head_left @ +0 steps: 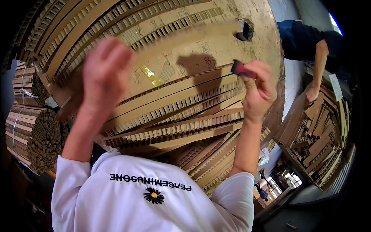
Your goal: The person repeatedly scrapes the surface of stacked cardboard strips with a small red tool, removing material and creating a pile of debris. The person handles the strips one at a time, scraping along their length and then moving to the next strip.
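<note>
My left hand (106, 71) is raised over the left of the work surface, its fingers curled and smeared by motion. A blurred tan cardboard strip (185, 36) runs from it toward a small black block-like holder (245, 30) on the far side. My right hand (259, 91) is closed on a small dark red and black object (242, 69), whose kind I cannot make out. Below and between my hands lie several long honeycomb cardboard strips (181, 96), side by side on the brown cardboard-covered table (235, 50).
More honeycomb strips (89, 31) fill the far left. Tied round bundles of strips (42, 139) stand at the left. At the right, another person's hand (312, 95) reaches to a large box (291, 149) full of cardboard offcuts. Yellow tape (151, 76) sticks to the table.
</note>
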The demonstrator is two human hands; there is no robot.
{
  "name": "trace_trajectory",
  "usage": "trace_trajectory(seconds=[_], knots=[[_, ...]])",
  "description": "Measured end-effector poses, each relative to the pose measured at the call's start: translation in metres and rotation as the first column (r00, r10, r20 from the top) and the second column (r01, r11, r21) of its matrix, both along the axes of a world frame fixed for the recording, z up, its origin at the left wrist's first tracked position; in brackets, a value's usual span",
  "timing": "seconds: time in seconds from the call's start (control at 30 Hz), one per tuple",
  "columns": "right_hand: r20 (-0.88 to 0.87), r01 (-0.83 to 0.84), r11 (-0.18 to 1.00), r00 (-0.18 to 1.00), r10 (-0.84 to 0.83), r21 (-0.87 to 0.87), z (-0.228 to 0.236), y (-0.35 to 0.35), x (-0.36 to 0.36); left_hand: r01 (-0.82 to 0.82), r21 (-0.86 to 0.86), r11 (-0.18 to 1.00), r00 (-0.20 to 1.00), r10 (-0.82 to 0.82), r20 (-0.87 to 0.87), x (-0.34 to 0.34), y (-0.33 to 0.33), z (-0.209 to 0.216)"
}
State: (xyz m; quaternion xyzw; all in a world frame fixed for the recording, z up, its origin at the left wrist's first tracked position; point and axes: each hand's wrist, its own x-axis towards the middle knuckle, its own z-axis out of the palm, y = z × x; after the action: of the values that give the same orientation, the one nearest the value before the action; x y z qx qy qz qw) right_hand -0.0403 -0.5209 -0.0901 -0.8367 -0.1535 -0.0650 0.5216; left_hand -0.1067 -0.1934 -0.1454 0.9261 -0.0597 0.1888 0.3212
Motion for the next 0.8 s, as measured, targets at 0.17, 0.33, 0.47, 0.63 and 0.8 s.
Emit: trace_trajectory(seconds=[0.17,0.33,0.47,0.63,0.8], knots=[[-0.012,-0.284,0.858,0.951,0.309,-0.428,-0.035,-0.016,-0.007,-0.13,0.103,0.986,0.965,0.101,0.241,0.009,0.012,0.011],[-0.036,-0.307,0.826,0.943,0.33,-0.473,-0.049,-0.013,-0.01,0.16,-0.211,0.964,0.938,-0.215,-0.272,-0.062,-0.035,-0.028],[-0.037,-0.34,0.798,0.927,0.373,-0.498,-0.056,-0.014,-0.009,0.133,-0.23,0.964,0.925,-0.204,-0.321,-0.07,-0.043,-0.043],[-0.012,-0.343,0.772,0.917,0.399,-0.535,-0.056,-0.01,-0.006,0.137,-0.225,0.965,0.919,-0.208,-0.333,-0.069,-0.043,-0.044],[-0.004,-0.334,0.769,0.918,0.396,-0.545,-0.056,-0.003,-0.004,0.124,-0.238,0.963,0.918,-0.203,-0.342,-0.068,-0.038,-0.048]])
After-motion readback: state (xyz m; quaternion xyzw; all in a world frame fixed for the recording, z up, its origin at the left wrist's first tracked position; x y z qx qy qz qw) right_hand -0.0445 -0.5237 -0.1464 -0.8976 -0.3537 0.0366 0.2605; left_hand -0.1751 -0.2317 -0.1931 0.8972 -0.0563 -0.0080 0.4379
